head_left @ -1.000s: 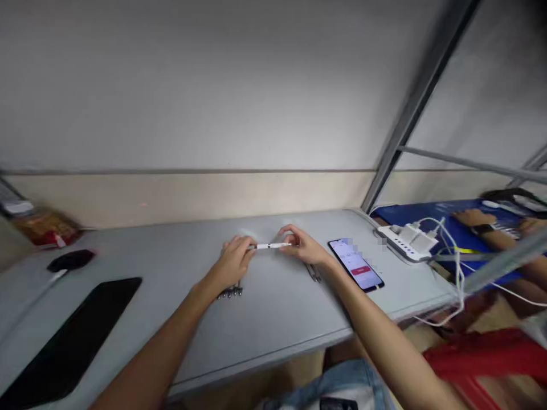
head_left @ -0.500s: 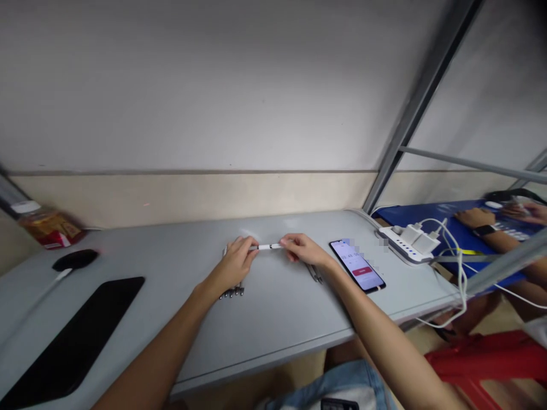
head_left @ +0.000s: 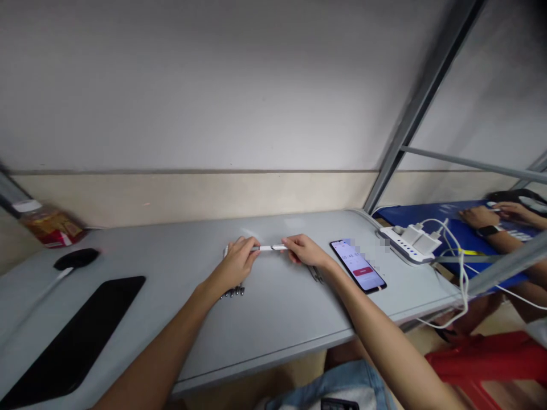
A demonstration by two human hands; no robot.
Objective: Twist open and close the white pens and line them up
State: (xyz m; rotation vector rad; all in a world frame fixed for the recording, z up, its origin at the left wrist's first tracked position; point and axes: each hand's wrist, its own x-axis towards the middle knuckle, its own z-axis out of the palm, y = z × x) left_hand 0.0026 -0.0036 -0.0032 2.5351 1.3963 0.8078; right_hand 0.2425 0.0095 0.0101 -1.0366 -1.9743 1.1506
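A slim white pen [head_left: 272, 247] with dark marks lies crosswise between my hands, just above the desk. My left hand [head_left: 237, 259] is closed, its fingers pinching the pen's left end. At the other end, my right hand [head_left: 302, 250] pinches the pen between thumb and fingers. Several metallic pointed tips [head_left: 233, 291] stick out in a row below my left hand, their upper parts hidden by it. Beside my right wrist lie a few thin greyish pieces [head_left: 316, 274], partly covered and too small to name.
A phone [head_left: 358, 266] with a lit timer screen lies right of my hands, near a power strip [head_left: 408, 245] with white cables. On the left are a black mat [head_left: 77, 341], a dark oval object [head_left: 76, 259] and a bottle [head_left: 49, 225]. Another person's hands [head_left: 481, 217] rest over a blue table.
The dark marks along the pen have shifted slightly, and my right fingers have moved a little right. My left hand stays put. The other person's hands have changed position slightly.
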